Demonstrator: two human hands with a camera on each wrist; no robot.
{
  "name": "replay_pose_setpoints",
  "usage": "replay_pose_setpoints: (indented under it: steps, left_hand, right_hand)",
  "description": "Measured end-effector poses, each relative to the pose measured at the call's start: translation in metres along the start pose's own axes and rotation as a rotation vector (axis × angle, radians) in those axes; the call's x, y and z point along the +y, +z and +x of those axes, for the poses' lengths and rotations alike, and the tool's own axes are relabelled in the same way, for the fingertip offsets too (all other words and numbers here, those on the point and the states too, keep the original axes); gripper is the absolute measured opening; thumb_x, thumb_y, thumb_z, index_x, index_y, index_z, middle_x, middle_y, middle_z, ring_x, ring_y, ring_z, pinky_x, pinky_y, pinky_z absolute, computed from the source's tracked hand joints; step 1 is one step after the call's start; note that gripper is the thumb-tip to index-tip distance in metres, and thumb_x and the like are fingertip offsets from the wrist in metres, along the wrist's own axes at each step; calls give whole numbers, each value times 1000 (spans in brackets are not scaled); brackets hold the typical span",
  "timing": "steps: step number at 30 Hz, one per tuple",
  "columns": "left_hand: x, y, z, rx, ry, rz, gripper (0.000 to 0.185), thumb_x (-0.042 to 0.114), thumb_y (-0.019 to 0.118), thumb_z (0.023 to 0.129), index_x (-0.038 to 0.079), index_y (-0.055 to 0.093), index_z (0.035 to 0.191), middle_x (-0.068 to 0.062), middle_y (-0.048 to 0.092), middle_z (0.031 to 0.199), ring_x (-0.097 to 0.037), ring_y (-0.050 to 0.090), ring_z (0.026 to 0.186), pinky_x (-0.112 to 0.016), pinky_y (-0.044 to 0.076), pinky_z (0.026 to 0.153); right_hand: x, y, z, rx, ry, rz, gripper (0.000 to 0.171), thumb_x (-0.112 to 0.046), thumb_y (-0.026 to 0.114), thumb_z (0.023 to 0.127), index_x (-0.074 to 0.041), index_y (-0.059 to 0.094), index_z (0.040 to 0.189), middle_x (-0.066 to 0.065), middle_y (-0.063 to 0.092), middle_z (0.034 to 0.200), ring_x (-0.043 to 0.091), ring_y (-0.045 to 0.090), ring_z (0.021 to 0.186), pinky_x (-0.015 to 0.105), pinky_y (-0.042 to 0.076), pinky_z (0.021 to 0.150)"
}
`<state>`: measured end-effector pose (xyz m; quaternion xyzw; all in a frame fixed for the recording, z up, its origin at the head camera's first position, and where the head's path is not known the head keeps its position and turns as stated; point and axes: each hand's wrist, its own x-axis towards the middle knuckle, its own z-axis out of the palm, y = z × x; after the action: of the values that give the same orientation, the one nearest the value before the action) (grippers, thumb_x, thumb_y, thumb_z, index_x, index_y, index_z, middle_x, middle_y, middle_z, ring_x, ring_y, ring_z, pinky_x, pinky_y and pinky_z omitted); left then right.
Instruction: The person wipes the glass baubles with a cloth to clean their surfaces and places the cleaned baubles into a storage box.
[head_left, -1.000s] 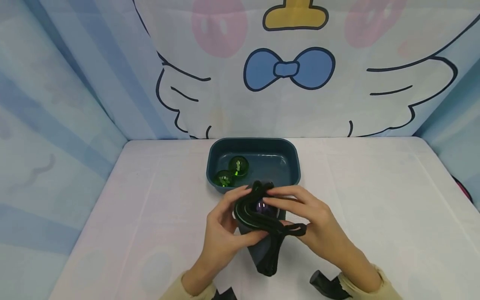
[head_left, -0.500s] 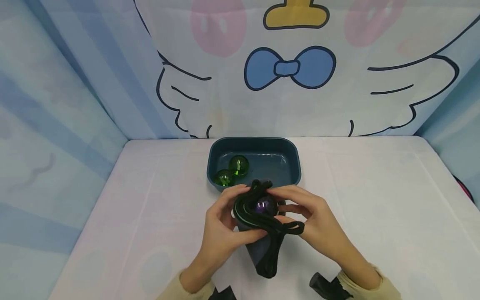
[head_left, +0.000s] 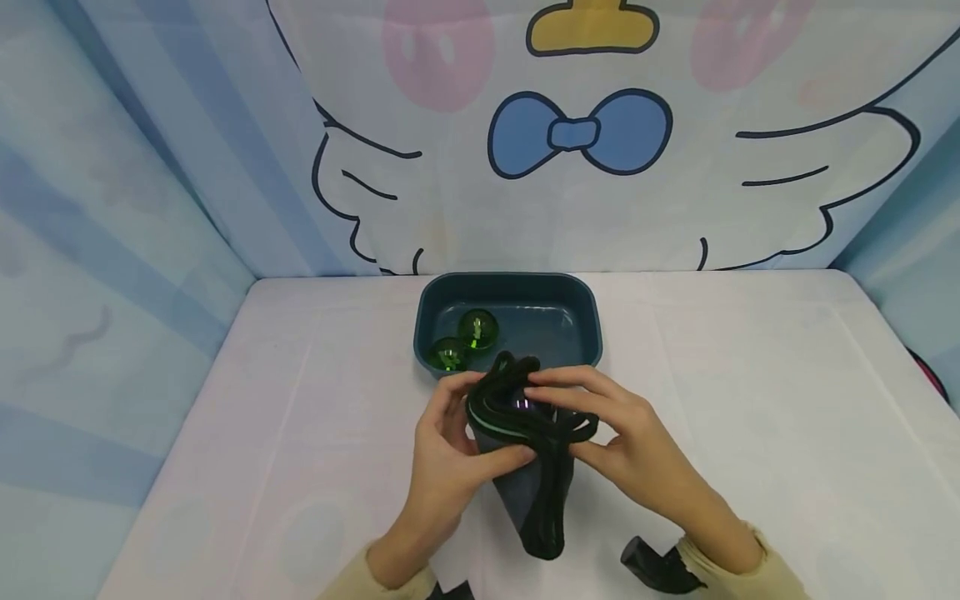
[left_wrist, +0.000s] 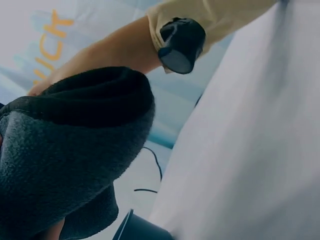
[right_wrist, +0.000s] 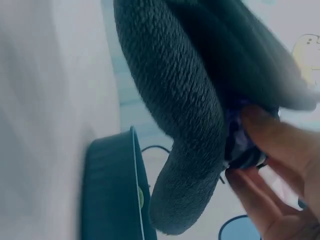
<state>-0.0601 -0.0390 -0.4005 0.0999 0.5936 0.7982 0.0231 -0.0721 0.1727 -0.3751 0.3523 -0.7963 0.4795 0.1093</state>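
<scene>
In the head view my left hand (head_left: 442, 471) grips a folded dark grey, fuzzy towel (head_left: 517, 492) from its left side, thumb across the front. The towel is bunched at the top, and one end hangs toward me. A shiny purple ball (head_left: 521, 403) sits among its folds, partly covered by my right fingers. My right hand (head_left: 637, 425) holds the ball and towel from the right; the right wrist view shows thumb and fingers pinching the ball (right_wrist: 242, 145) against the cloth. In the left wrist view the towel (left_wrist: 75, 160) hides most of my left hand.
Behind the towel stands a dark teal tray (head_left: 547, 329) at the table's far edge. Two clear green balls, one a green ball (head_left: 477, 329) and the other a green ball (head_left: 448, 354), lie at its left. A white cloth (head_left: 330, 433) covers the table; printed curtains surround it.
My right fingers lifted off the top of the purple ball, then came back over it. The towel's loose right loop has risen and drawn inward, and its hanging end has shifted slightly right.
</scene>
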Motion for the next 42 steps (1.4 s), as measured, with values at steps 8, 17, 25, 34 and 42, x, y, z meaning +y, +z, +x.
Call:
replay_pose_setpoints:
  steps: [8,17,25,34,42]
  left_hand:
    - [-1,1,-1,-26,46,30,72,-7,86,67,8,56,130,-11,54,136,-28,51,127,-38,54,99]
    - [-3,0,2,22,36,7,69,-8,85,68,7,60,131,-12,54,133,-27,51,129,-39,56,96]
    - [-3,-2,2,57,-34,-13,70,-5,86,68,7,59,131,-11,56,135,-25,56,124,-38,56,96]
    - [-3,0,1,50,41,-43,73,-9,82,71,4,49,134,-13,55,135,-26,56,123,-38,56,95]
    - [-3,0,1,-22,113,-91,59,-3,77,80,-3,49,132,-13,54,133,-25,54,124,-34,56,95]
  right_hand:
    - [-4,-4,1,-46,247,203,44,3,68,89,-3,61,132,14,63,127,9,63,112,26,59,86]
    - [0,0,0,-3,368,230,42,-1,69,91,-5,62,131,10,63,127,10,63,111,26,55,95]
    - [-3,4,-1,83,188,207,63,20,77,70,-6,66,126,10,60,127,11,60,117,29,58,90]
    - [-4,7,0,89,144,109,65,21,76,71,-8,65,129,8,62,128,10,61,117,25,58,88]
    - [-2,3,0,98,216,155,65,18,77,72,-6,63,130,10,63,127,8,62,114,27,60,85]
